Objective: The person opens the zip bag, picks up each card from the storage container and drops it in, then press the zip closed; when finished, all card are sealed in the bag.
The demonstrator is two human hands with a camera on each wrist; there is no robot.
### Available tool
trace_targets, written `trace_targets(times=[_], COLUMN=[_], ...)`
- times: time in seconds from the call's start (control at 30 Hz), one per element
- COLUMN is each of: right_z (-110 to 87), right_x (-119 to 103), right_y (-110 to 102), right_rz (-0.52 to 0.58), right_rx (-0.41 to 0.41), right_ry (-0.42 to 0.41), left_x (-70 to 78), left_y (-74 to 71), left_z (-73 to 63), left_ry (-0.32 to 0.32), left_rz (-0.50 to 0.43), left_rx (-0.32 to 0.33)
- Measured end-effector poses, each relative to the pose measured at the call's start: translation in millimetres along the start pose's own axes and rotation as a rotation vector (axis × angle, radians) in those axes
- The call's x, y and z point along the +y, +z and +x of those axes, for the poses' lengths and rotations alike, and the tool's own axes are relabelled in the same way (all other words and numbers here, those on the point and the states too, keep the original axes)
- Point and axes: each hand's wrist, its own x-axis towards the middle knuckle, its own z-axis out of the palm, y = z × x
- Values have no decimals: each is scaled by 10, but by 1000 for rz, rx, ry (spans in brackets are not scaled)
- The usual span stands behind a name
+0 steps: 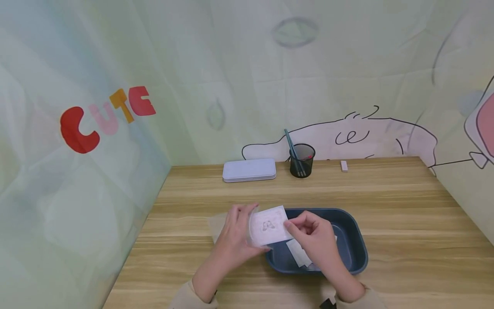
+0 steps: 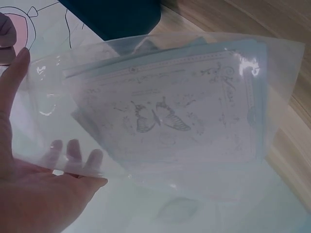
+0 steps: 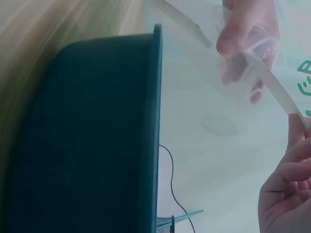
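Left grip [image 1: 236,238] holding clear flexible plastic bag [image 2: 194,177]; right grip [image 1: 314,236] pinching right end of white rectangular butterfly-print card [image 1: 270,225]. Card's above left edge of dark-blue rectangular tray [image 1: 349,225], well off wood-grain surface's [image 1: 409,231] back edge.

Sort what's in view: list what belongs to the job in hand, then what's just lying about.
In the job, it seems:
clear bag with printed papers, held by the left hand
white card, pinched by the right hand
blue tray with white papers

Lying about, it seems:
pale flat case
black mesh cup
small white block
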Motion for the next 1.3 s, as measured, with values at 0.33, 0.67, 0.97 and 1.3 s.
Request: trace_targets(times=[0.33, 0.67, 0.97, 1.3], right_z=[-22, -5, 15, 25], right_x=[42, 95, 132, 104], right_y=[165, 337, 442, 487], right_rz=[12, 31, -8, -93], right_rx=[-78, -152, -184, -233], right_ry=[21, 40, 66, 57], left_x=[10, 15, 20, 17], left_y=[1, 3, 7, 18], left_z=[1, 2, 4, 2], left_ry=[11, 13, 16, 43], left_rz=[4, -2, 4, 45], left_rx=[8, 4, -4, -10])
